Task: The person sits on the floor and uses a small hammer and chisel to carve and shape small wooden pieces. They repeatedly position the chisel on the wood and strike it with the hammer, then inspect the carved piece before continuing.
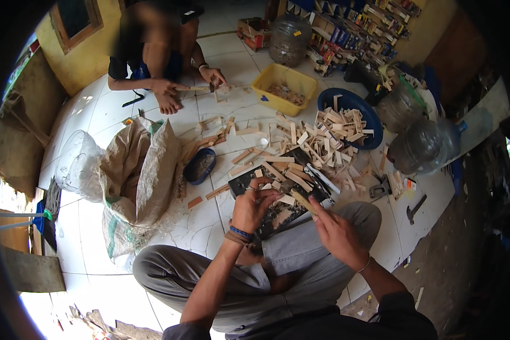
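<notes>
I sit cross-legged on a white tiled floor. My left hand [253, 205] pinches a small wooden piece over a dark slab [245, 180] strewn with wood strips. My right hand [335, 231] grips a short wooden stick [301, 200] pointing toward the left hand. A heap of small cut wood pieces [322, 140] lies just beyond the slab.
A blue round tray [345, 101], a yellow tub [287, 85] and large plastic jugs [422, 144] stand behind the heap. A sack [137, 178] and a small blue bowl [199, 165] lie to the left. A hammer [415, 208] lies right. Another person [158, 56] works opposite.
</notes>
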Demonstrator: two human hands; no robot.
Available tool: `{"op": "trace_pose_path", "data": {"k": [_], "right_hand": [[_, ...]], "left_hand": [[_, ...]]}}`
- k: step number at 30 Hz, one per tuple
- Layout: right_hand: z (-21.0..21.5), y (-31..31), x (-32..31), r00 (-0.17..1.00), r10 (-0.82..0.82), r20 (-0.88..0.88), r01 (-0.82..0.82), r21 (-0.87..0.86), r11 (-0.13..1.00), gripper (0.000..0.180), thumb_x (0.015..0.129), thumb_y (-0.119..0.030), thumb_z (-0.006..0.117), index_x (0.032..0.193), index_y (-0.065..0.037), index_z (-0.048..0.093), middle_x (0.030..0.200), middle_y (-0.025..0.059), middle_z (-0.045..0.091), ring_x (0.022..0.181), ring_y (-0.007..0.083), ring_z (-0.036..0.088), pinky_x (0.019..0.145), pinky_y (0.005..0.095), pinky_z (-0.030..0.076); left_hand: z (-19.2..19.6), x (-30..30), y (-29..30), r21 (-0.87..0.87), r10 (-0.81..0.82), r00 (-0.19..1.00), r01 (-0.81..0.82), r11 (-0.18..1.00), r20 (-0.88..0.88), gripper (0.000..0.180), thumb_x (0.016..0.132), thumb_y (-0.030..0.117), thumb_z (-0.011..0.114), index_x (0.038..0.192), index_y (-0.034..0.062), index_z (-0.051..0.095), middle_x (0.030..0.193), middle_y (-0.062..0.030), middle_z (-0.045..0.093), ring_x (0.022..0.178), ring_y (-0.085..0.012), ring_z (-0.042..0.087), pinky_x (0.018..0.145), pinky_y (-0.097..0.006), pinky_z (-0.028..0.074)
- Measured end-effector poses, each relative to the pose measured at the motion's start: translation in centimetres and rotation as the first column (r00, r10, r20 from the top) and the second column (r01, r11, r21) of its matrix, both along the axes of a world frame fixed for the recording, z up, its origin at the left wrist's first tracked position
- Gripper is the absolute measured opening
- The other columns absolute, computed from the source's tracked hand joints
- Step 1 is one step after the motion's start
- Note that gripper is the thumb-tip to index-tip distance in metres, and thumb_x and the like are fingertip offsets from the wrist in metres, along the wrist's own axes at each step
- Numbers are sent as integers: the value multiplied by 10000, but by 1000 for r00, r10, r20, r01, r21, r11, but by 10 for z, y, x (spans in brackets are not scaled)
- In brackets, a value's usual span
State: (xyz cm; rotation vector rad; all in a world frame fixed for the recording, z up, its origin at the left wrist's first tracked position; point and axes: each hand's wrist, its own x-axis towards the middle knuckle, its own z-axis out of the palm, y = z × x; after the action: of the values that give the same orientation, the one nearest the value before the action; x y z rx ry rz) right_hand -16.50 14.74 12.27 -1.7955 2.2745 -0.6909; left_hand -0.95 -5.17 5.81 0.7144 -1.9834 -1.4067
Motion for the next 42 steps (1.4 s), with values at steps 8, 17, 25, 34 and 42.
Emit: {"op": "trace_pose_path", "data": {"k": [8,17,25,34,42], "right_hand": [[-38,-54,1,776,-288,562,295,81,952,386,1032,-381,656,1149,-13,672,723,104,637,617,217,593,584,361,469],[-45,-71,3,615,-358,703,236,269,934,369,1024,-422,670,952,-61,640,676,-60,447,503,29,384,405,234,321],[-51,-73,-1,630,-364,686,248,267,931,475,1031,-471,630,902,-14,633,572,9,480,472,118,455,445,344,362],[-50,-72,-1,616,-342,709,230,254,940,415,1038,-432,633,988,-22,668,586,0,484,466,98,443,433,328,347],[-46,-70,-5,518,-362,775,200,302,932,385,1040,-425,635,1039,-42,681,644,-39,476,483,65,421,417,276,334]], "left_hand": [[-6,-3,2,65,6,1000,-5,998,-20,401,934,72,768,1281,45,567,993,-119,803,966,-180,766,825,-286,577],[-18,-1,4,76,-47,995,54,996,-93,386,941,50,750,1293,45,592,1071,-105,789,1017,-164,746,878,-293,571],[-27,5,-5,-64,-111,986,104,993,-126,349,896,116,811,1220,49,699,1163,-117,751,1053,-224,725,909,-330,568],[-34,-1,1,27,-90,994,92,995,-62,312,893,90,813,1185,24,725,1090,-87,778,1023,-178,740,893,-316,577],[-33,-2,1,-55,-73,996,69,996,-59,304,887,122,822,1161,32,727,1063,-114,782,980,-186,757,842,-310,584]]}}
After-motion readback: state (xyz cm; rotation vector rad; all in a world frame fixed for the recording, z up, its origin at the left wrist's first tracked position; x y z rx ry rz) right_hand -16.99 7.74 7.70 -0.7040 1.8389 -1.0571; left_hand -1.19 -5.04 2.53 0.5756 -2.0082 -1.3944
